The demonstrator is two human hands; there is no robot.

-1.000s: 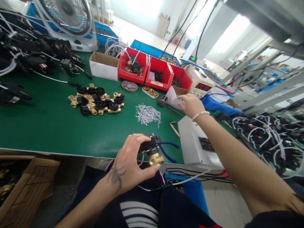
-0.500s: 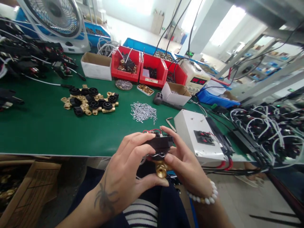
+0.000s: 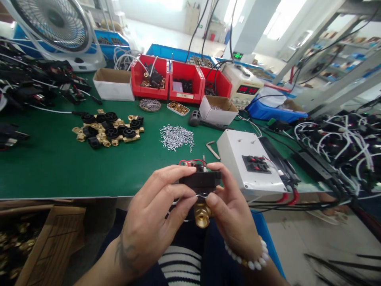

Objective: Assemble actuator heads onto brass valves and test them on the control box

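Note:
Both hands are around a black housing with red wires on top and a brass valve fitting beneath it, held over the table's front edge. A bent wire clip shows at the joint between housing and brass. My left hand is closed, thumb and index finger pinching the clip's left end, upper fingers lying against the housing. My right hand is wrapped round the right side, its thumb on the brass fitting by the clip. A pile of similar wire clips lies beyond on the green table.
Brass fittings with black caps lie at left. A grey box and hex key are at right. Red bins, a white carton and a power supply line the back. A fan stands back left.
My left thumb has moved up from under the brass fitting to the clip, where it meets the index finger. My right index finger has lowered. The view has shifted slightly.

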